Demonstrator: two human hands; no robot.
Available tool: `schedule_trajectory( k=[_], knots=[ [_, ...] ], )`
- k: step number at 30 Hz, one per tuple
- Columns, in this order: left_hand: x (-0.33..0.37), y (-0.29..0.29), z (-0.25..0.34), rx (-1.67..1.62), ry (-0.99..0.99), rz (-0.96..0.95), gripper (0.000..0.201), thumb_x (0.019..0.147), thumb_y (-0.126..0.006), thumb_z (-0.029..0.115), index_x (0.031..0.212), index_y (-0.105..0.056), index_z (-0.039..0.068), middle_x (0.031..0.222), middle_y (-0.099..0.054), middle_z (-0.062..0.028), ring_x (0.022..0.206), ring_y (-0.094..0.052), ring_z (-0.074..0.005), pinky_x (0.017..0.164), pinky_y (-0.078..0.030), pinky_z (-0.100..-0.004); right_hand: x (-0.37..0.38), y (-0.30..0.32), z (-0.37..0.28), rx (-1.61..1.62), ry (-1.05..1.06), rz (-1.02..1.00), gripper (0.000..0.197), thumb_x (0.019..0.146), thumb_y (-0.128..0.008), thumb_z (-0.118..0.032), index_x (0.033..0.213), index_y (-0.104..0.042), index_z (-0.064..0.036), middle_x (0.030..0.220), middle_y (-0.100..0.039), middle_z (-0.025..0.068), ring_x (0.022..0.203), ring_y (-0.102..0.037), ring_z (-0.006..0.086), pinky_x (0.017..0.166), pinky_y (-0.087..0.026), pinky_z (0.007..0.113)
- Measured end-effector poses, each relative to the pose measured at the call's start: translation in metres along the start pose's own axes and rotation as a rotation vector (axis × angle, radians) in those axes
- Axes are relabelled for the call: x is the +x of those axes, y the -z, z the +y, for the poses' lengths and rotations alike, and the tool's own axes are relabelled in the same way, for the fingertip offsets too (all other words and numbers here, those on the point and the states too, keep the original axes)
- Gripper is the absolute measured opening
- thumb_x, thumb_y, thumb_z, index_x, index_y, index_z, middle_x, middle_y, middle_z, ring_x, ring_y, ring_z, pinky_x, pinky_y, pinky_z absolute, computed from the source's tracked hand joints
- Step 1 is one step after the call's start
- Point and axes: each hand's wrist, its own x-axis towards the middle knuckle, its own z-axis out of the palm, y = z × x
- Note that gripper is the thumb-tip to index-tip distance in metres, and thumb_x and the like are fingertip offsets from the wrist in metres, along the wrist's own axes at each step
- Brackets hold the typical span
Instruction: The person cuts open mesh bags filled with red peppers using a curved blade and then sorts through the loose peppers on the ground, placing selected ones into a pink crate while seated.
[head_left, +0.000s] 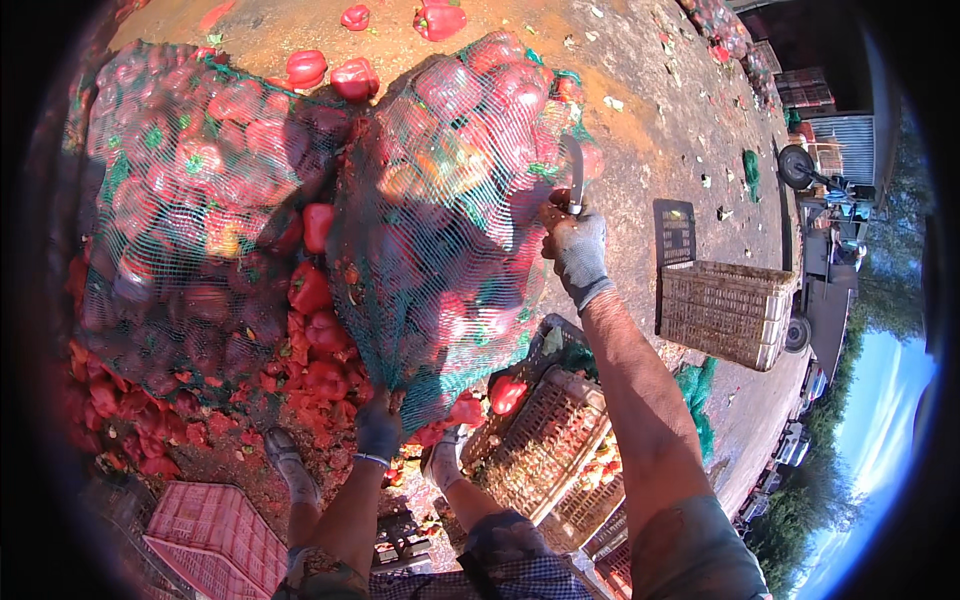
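A large green mesh sack full of red bell peppers lies in front of me. Its gathered near end is closed in the gloved fingers of my left hand. In a grey glove, my right hand grips a knife by its handle, the curved blade pointing away from me. The knife is at the sack's right side; whether the blade touches the mesh I cannot tell. To the left rests a second mesh sack of red peppers, with whole loose peppers between the two.
Crushed red peppers cover the ground around my feet. A pink crate stands at lower left, beige crates by my right leg, another beige crate farther right. Green netting lies between crates. Vehicles and trees are beyond.
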Motion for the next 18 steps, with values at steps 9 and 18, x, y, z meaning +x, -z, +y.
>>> schedule_trajectory(
  k=[9,18],
  knots=[
    [0.045,-0.029,-0.033,0.211,0.106,-0.148,0.031,0.09,-0.06,0.039,0.096,-0.063,0.009,0.087,-0.065,-0.0235,0.086,-0.062,-0.046,0.07,-0.048,-0.0549,0.082,0.025,-0.05,-0.301,0.186,-0.015,0.012,0.087,-0.064,-0.008,0.098,-0.065,-0.0034,0.065,-0.057,0.003,0.05,-0.053,0.012,0.043,-0.046,0.028],
    [0.083,-0.055,-0.062,0.063,0.062,-0.199,0.027,0.086,-0.064,0.033,0.093,-0.066,0.007,0.09,-0.066,-0.0232,0.087,-0.063,-0.0443,0.074,-0.051,-0.0538,0.178,-0.007,-0.074,-0.811,0.573,0.066,0.032,0.081,-0.061,-0.026,0.108,-0.068,-0.0082,0.089,-0.068,0.0239,0.087,-0.067,0.0391,0.079,-0.052,0.045]
  ],
)
